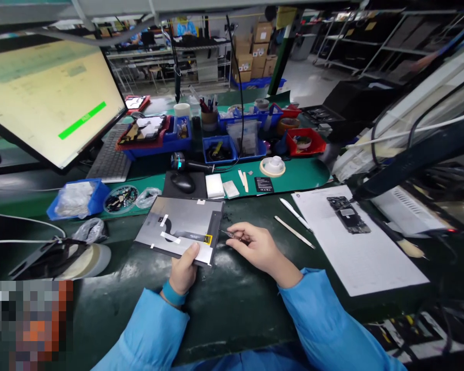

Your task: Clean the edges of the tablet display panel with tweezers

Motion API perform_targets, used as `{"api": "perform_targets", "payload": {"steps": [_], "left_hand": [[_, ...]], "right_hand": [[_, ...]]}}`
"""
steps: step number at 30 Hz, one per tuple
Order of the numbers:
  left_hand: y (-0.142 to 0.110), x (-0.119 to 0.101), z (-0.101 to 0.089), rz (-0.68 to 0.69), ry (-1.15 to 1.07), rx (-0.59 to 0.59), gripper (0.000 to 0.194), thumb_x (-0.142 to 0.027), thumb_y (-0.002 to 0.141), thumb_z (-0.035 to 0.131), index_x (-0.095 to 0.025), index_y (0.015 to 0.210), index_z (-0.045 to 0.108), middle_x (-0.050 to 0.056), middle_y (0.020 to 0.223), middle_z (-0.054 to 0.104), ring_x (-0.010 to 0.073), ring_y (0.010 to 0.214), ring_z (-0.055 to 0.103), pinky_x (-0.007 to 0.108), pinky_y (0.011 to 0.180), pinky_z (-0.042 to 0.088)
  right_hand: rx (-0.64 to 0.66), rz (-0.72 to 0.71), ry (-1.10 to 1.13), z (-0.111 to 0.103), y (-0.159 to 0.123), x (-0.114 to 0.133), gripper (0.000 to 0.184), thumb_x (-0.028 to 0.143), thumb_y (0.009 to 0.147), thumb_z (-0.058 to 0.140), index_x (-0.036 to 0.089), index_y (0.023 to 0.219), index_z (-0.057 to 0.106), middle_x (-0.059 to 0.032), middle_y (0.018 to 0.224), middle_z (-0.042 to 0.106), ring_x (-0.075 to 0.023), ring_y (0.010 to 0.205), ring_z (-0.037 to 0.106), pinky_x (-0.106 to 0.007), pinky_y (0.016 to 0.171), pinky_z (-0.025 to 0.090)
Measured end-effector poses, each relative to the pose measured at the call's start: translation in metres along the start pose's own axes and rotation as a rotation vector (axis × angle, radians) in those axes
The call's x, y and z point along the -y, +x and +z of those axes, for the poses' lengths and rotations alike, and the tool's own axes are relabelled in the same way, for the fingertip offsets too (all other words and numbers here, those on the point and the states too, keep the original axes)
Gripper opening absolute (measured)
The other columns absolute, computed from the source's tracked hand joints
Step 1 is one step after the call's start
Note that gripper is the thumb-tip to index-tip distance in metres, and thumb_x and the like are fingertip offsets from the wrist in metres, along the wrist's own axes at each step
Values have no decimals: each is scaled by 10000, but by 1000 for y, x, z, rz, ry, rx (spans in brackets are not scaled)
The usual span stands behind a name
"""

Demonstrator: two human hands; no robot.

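My left hand grips the lower right edge of a flat display panel, thumb on top. The panel's grey back faces up and carries white tape strips, a black flex cable and a yellow-edged connector patch. Just right of the panel, my right hand is closed on slim metal tweezers, their tip pointing at the panel's right edge. The fingers cover most of the tweezers. A white pen-like stick and a thin wooden stick lie to the right of that hand.
A circuit board rests on a white paper sheet at right. Behind the panel are a mouse, a scanner and blue parts bins. A monitor stands at left, above a tape roll.
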State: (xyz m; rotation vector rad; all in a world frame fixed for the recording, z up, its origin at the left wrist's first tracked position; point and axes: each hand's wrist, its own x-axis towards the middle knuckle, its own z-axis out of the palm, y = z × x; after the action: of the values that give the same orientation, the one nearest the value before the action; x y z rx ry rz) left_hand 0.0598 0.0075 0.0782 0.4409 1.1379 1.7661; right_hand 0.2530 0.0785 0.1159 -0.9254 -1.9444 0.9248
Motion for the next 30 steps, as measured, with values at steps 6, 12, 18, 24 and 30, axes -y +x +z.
{"api": "perform_targets", "payload": {"steps": [6,12,18,24,30], "left_hand": [[0,0,-1,-3,37,10,501,-441,629,892,-173,1011,710,28,887,727,232,947,702,381,969,552],[0,-1,0,9,14,7,492,-423,629,898,-181,1017,717,29,944,736,215,949,703,343,937,563],[0,4,-4,20,-10,23,420,-382,667,892,-186,1003,732,24,1020,743,180,1002,690,277,967,538],[0,5,-3,35,-42,13,416,-337,678,887,-197,1029,711,14,1010,737,195,963,697,318,960,539],[1,7,-7,32,19,37,338,-378,702,860,-168,931,727,33,958,740,189,879,689,313,903,545]], "right_hand": [[39,-137,-64,-4,3,4,184,280,1001,589,218,996,762,-58,911,761,-188,815,713,-298,737,541],[-23,-56,-31,-1,1,2,151,318,920,708,216,1020,756,-32,816,747,-166,676,692,-263,627,542],[-3,-167,-66,-2,2,3,170,270,981,618,217,991,779,-54,879,765,-185,769,721,-282,700,559],[-43,-83,-64,0,0,3,149,324,924,701,213,998,767,-41,805,756,-183,677,706,-278,624,559],[-12,-154,-82,0,0,1,191,299,988,598,238,1007,778,-58,875,767,-201,766,729,-301,686,581]]}}
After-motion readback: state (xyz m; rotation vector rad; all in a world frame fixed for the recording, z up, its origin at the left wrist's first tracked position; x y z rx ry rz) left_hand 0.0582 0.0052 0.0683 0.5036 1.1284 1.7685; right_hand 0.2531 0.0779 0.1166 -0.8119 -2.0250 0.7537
